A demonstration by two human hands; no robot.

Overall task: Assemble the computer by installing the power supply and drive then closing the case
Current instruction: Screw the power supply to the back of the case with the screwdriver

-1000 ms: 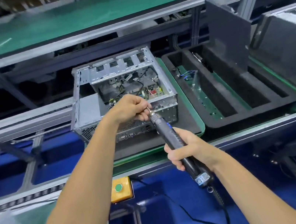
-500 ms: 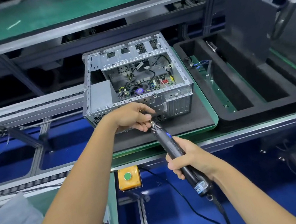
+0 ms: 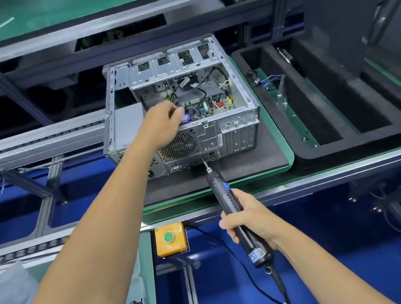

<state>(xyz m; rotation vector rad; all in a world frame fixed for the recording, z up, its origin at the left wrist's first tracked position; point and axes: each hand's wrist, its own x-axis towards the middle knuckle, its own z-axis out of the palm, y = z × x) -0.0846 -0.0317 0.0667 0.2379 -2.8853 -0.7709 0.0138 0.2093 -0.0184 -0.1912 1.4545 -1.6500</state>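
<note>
I kept the case [image 3: 179,108] open on its mat [image 3: 249,167], curled my left hand [image 3: 163,123] over its top edge, maybe gripping it, and gripped the driver [image 3: 231,207] in my right hand [image 3: 249,219], tip near the back, ready for screws.

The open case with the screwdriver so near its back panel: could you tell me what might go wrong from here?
1. The screwdriver bit points at the case's rear ports; a slip could scratch them.
2. The left hand reaches in among loose cables and might snag one.
3. The screwdriver's cord hangs near the feet and could catch.
</note>
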